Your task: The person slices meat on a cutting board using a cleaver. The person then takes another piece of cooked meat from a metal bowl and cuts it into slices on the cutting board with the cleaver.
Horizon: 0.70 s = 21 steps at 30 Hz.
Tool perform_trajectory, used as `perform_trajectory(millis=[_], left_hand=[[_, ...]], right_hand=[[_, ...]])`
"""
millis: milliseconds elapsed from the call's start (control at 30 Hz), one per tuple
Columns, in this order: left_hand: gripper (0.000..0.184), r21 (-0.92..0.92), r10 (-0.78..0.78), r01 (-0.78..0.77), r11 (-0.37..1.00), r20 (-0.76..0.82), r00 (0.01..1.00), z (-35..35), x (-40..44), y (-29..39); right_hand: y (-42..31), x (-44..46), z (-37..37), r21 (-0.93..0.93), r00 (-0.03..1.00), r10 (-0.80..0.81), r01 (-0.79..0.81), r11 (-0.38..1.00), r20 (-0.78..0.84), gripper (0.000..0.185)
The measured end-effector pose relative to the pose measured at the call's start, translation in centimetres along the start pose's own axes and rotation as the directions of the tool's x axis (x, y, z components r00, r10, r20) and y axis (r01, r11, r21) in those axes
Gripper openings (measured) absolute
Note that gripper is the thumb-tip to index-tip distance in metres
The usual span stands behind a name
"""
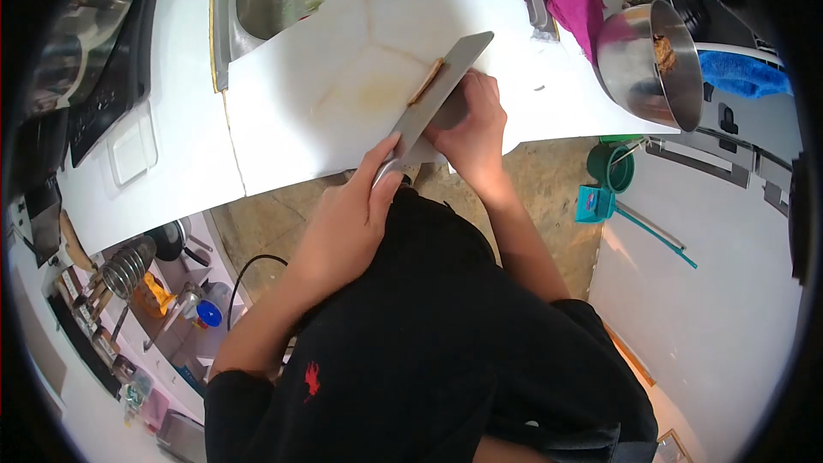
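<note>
A wide-bladed knife (446, 86) slants over a white, brown-stained sheet or board (369, 43) that partly overlaps the sink. My left hand (347, 219) is wrapped round its handle near the counter's front edge. A thin brown piece (426, 81) lies along the far side of the blade. My right hand (476, 129) is on the near side of the blade, its fingers curled and partly hidden; what they hold, if anything, cannot be made out.
A steel sink (283, 0) is behind the board. Right of it are a magenta cloth (570, 0), a steel pot (630, 60) with brown food inside and a blue cloth (741, 73). A clear lid (132, 155) lies left. A green bucket (611, 167) stands below.
</note>
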State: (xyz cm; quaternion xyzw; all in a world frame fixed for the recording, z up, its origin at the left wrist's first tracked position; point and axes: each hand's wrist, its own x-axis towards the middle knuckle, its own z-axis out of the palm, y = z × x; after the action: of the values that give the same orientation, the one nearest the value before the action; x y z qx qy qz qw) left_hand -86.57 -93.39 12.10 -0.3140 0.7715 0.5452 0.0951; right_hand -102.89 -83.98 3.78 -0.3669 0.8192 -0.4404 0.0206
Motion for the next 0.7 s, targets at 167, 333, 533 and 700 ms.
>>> perform_trajectory(millis=[167,333,533,700], left_hand=[[0.041,-0.051,0.176,-0.181,0.982,-0.075,0.981,0.8,3.6,0.8],[0.045,-0.093,0.081,-0.083,0.992,-0.032,0.996,0.1,1.2,-0.2],[0.053,-0.456,-0.225,0.249,0.854,0.108,0.968,-2.1,-3.6,-3.2],[0.052,-0.456,-0.17,0.131,0.88,-0.045,0.984,-3.9,-3.2,-4.9]], right_hand=[[0.4,-0.2,0.0,-0.001,0.999,-0.042,0.042,0.999,0.017,0.04],[0.5,-0.2,0.3,0.02,0.996,-0.084,0.085,0.996,-0.027,0.039],[0.9,-0.2,0.5,-0.037,0.99,-0.14,0.139,0.99,-0.031,0.046],[-0.9,0.0,1.9,0.094,0.987,-0.152,0.146,0.985,0.053,0.045]])
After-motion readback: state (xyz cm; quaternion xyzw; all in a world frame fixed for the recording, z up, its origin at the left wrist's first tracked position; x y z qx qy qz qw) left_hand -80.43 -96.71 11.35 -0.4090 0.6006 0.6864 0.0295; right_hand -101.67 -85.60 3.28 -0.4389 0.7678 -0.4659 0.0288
